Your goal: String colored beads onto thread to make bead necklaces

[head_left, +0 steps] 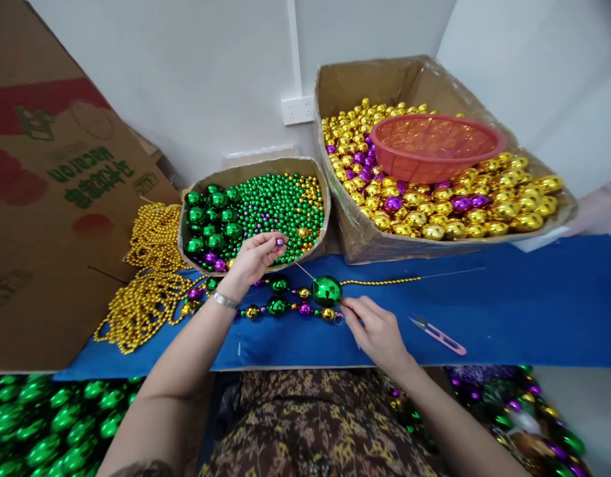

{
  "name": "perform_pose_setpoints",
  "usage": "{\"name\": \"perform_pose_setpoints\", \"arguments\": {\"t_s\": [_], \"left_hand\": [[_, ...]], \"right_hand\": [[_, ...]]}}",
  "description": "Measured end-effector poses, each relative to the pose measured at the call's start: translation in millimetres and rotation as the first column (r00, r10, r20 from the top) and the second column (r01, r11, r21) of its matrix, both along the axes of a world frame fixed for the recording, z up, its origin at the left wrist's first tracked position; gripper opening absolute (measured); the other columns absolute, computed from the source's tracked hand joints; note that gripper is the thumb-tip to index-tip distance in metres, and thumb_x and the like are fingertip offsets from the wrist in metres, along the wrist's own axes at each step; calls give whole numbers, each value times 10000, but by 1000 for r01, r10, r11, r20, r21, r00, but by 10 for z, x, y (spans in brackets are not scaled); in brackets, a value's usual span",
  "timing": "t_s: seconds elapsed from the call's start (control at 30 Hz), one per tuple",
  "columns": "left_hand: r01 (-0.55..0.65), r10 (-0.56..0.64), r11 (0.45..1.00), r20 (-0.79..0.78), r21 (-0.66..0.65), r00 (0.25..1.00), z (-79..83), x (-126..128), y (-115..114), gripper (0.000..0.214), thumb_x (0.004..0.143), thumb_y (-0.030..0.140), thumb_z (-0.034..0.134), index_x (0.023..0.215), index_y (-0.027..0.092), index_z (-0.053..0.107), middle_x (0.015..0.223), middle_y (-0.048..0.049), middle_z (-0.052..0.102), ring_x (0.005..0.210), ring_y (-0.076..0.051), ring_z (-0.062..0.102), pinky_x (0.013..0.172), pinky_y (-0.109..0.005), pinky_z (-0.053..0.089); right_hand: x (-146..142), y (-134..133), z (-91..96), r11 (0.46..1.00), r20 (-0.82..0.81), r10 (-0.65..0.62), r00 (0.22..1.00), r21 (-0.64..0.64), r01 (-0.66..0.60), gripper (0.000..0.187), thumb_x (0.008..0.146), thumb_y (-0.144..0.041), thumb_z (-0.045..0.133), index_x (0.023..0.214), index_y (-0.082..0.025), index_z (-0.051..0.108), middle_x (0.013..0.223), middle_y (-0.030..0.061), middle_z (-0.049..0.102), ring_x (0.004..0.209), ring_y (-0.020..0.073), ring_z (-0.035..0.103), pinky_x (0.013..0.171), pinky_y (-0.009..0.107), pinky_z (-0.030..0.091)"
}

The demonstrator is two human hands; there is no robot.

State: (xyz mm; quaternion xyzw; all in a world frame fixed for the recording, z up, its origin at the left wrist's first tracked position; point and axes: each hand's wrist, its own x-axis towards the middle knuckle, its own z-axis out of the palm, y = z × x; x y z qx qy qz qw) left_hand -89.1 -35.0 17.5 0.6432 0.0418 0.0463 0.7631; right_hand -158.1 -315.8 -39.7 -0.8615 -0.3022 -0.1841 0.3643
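Observation:
My left hand (255,257) hovers over the front rim of a round cardboard tub (305,162) of green, gold and purple beads, fingers pinched on a small purple bead (280,242). My right hand (375,329) rests on the blue table cover (533,305), fingers closed on the end of a bead strand beside a large green ball (327,290). That strand (280,306) of green, purple and gold beads lies between my hands. A thin needle or wire runs up from the ball toward my left hand.
A big cardboard box (355,232) of gold and purple balls holds a red plastic basket (434,146). Gold bead chains (146,291) pile at the left. Pink thread snips (441,334) lie to the right. Green balls (47,424) fill a bin below left.

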Motion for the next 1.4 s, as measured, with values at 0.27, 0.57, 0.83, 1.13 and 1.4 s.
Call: {"name": "perform_pose_setpoints", "arguments": {"t_s": [0.27, 0.57, 0.83, 1.13, 1.4], "left_hand": [[47, -67, 960, -66, -276, 996, 20, -262, -332, 203, 700, 209, 807, 874, 130, 739, 858, -45, 712, 756, -107, 662, 717, -212, 560], [41, -42, 992, -3, -121, 999, 17, -327, -397, 215, 669, 232, 827, 851, 153, 745, 827, -28, 709, 725, -89, 635, 690, -201, 534], [-16, -30, 980, 227, 199, 974, 69, -365, -620, 297, 671, 228, 821, 937, 176, 699, 864, -26, 711, 753, -114, 643, 716, -245, 546], [50, -51, 999, 118, 10, 992, -216, -411, -1018, 240, 776, 313, 735, 971, 183, 688, 917, -52, 716, 818, -135, 664, 701, -243, 548], [72, -133, 902, 116, 425, 984, -690, -422, -1158, 250, 817, 403, 660, 831, 154, 679, 782, -44, 714, 665, -143, 630, 615, -254, 500]], "right_hand": [[20, -5, 25, 999, 24, -20, 1000, -26, 21, 237, 984, -266, 457, 971, -190, 682, 795, 41, 678, 693, 138, 652, 652, 240, 472], [51, -24, 2, 997, 81, -35, 996, -70, 41, 246, 983, -263, 458, 991, -188, 692, 795, 40, 685, 693, 135, 647, 637, 234, 464], [123, -150, 90, 983, 160, -115, 980, -126, 136, 228, 975, -258, 478, 1024, -199, 693, 827, 49, 695, 735, 144, 653, 682, 236, 476], [145, -213, -219, 987, -147, -146, 978, -89, 134, 197, 970, -279, 473, 998, -193, 648, 947, 53, 726, 873, 163, 684, 787, 240, 486], [202, -270, -527, 927, -262, -242, 934, -348, 142, 163, 886, -211, 549, 988, -204, 675, 915, 78, 738, 795, 217, 695, 658, 269, 491]]}}
